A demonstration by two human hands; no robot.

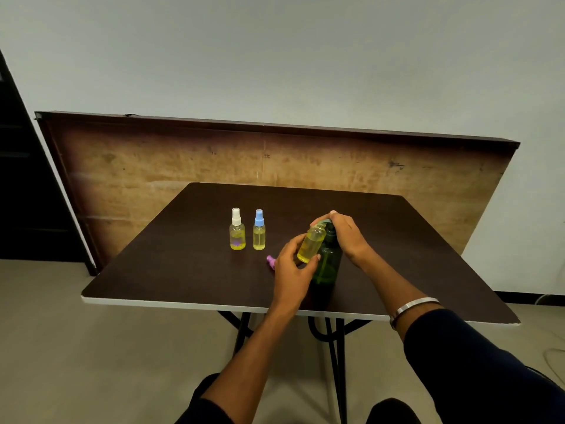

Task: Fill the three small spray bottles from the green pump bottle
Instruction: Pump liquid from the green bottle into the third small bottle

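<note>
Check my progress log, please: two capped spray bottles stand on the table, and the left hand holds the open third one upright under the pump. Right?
Not quite. In the head view the left hand holds the open third bottle tilted toward the green pump bottle, not upright. The rest stands.

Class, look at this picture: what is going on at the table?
A person is filling an uncapped small bottle of yellow liquid, held tilted in the left hand against the green pump bottle. The right hand rests on the pump top. Two capped spray bottles, white-topped and blue-topped, stand filled on the table. A pink cap lies near the left hand.
</note>
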